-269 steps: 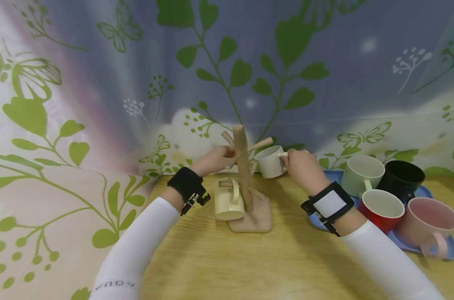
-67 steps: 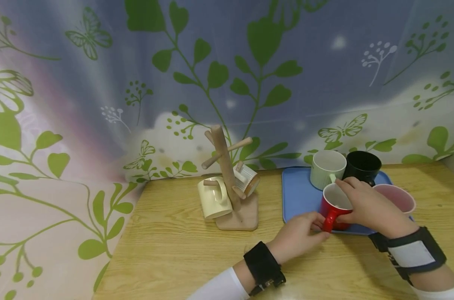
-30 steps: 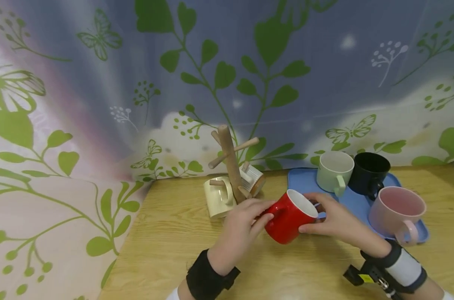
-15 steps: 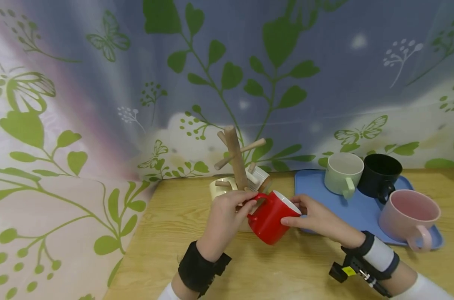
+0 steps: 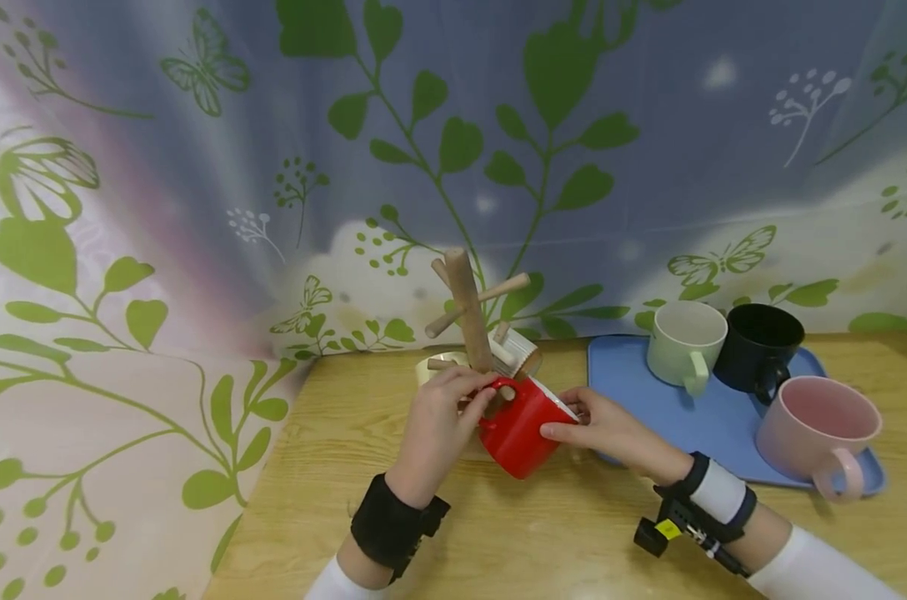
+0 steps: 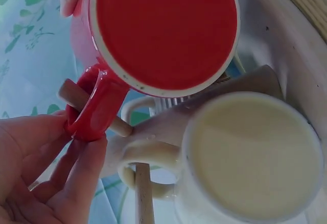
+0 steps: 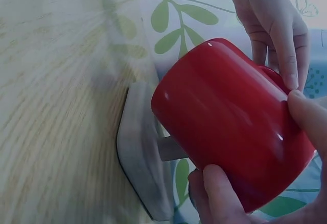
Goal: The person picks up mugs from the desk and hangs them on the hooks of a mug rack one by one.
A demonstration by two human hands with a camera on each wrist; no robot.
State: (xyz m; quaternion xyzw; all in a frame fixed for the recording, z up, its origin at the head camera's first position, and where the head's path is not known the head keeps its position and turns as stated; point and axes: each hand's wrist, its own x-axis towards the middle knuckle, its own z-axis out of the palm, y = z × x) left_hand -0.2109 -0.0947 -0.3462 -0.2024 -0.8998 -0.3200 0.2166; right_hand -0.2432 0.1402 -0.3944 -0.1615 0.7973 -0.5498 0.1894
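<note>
A red mug (image 5: pixel 523 433) with a white inside is tilted in front of the wooden mug tree (image 5: pixel 467 312). My left hand (image 5: pixel 438 425) pinches its handle (image 6: pixel 99 106) between thumb and fingers. In the left wrist view, a wooden peg (image 6: pixel 74 94) passes through that handle's loop. My right hand (image 5: pixel 614 431) grips the mug at its rim end, thumb on the outside. A cream mug (image 6: pixel 253 157) hangs by its handle on another peg below. Behind the post hangs a white ribbed mug (image 5: pixel 527 357), partly hidden.
To the right lies a blue tray (image 5: pixel 618 375) bearing a pale green mug (image 5: pixel 682 350), a black mug (image 5: pixel 757 346) and a pink mug (image 5: pixel 806 433). A patterned curtain (image 5: pixel 648 208) stands behind the wooden table (image 5: pixel 333 467).
The ribbed mug went onto the tree earlier. The red mug was taken off the tray, carried left by both hands, and its handle has moved onto a peg.
</note>
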